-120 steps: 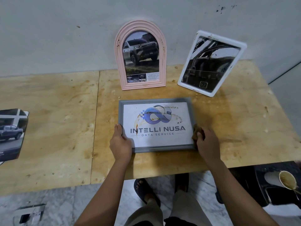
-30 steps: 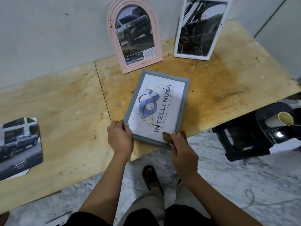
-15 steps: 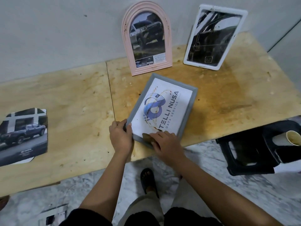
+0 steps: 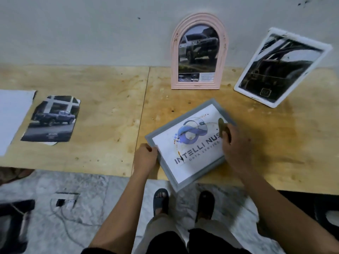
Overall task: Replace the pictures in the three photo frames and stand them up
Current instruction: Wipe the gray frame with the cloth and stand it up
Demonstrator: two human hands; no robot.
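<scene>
2 hands (image 4: 145, 156) (image 4: 236, 143) grip the grey frame (image 4: 190, 162); long axis near-left to far-right.

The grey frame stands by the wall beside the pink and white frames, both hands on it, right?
No. The head view shows the grey frame lying at the table's front edge; the pink frame and white frame stand by the wall. The left hand grips it; the right hand, holding a brown piece, rests on it.

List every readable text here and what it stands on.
"INTELLI NUS", rest hidden by the right hand holding a brown object: sheet in the grey frame.
"DATA SERVICE": same sheet, line below.
Text block in the pink arched frame: too small to read.
White print on the loose truck photo: too blurred.
</scene>
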